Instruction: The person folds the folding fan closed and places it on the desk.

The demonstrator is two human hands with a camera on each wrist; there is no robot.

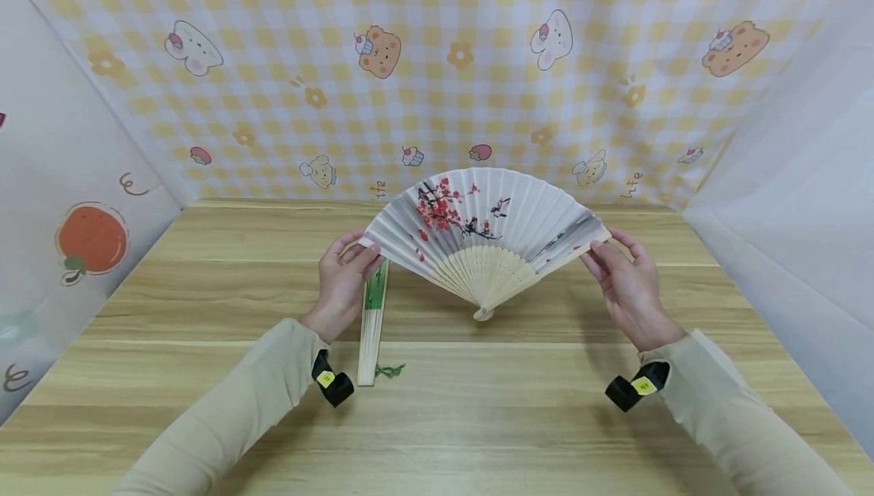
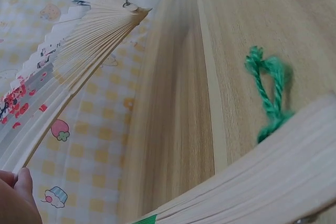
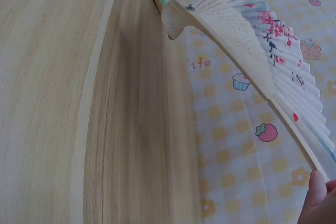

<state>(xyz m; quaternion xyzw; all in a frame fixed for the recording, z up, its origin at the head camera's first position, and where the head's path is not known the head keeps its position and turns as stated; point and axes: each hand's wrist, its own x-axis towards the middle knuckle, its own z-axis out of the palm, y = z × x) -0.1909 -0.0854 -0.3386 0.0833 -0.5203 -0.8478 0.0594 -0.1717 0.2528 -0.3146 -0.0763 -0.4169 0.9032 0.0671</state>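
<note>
A white folding fan (image 1: pixel 519 215), printed with red blossoms and dark birds, is spread wide above the table. My left hand (image 1: pixel 344 280) pinches its left end between thumb and fingers. At the opposite end, my right hand (image 1: pixel 627 284) grips the other outer rib. The pivot (image 1: pixel 483 314) points down toward me. Below my left hand lies a folded green fan (image 1: pixel 372 329) with pale ribs and a green cord (image 1: pixel 391 370); its far end is hidden behind the hand. In the left wrist view the cord (image 2: pixel 270 93) forms a loop.
The wooden table (image 1: pixel 492 420) reaches back to a yellow checked cloth (image 1: pixel 437 117) with cartoon prints. White cloth walls (image 1: pixel 785 177) stand on both sides. Each wrist wears a black camera strap (image 1: pixel 332 380).
</note>
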